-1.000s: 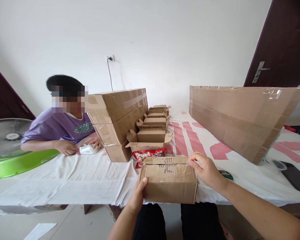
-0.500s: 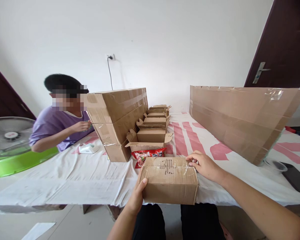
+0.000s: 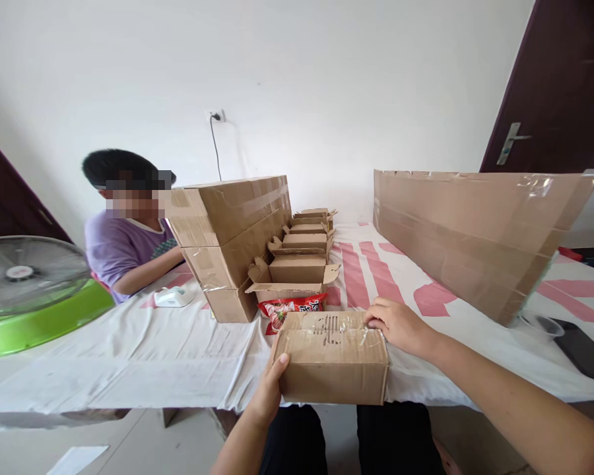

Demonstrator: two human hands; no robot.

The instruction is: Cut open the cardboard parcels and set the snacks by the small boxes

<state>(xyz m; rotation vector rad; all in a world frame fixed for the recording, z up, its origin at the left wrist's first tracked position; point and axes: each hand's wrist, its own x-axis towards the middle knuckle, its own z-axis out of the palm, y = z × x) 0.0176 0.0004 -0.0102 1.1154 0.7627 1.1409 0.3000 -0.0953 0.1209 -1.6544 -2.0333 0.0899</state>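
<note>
In the head view, a small cardboard box (image 3: 334, 359) sat at the lower middle of the frame, on the near edge of the counter (image 3: 129, 356), which was covered with a white cloth. Clear tape ran across the box's closed top.

The left hand (image 3: 270, 389) came up from the bottom of the frame and held the box's left end. Its thumb lay on the front face near the top edge and its fingers wrapped round the side, mostly hidden. The right hand (image 3: 398, 326) reached in from the lower right. Its fingers (image 3: 376, 323) were bent and close together, curled over the far right corner of the box, with their tips on the taped top.

Just behind the box lay a red snack packet (image 3: 292, 308). Beyond it a row of open boxes (image 3: 297, 270) ran away toward the wall in the middle of the frame. Stacked large cartons (image 3: 232, 237) stood touching the left side of that row. A long flat carton (image 3: 475, 231) stood on edge across the right half of the frame.

At the far right, near the counter edge, were a clear cup (image 3: 529, 323) and a dark flat slab (image 3: 584, 349). At the left, a person in a purple shirt (image 3: 123, 247) sat behind the counter with a forearm resting on it, and a small white object (image 3: 174, 297) lay just in front of them. A green basin (image 3: 39, 323) and a fan (image 3: 24, 270) filled the far left edge. A dark door (image 3: 559, 92) stood at the upper right.
</note>
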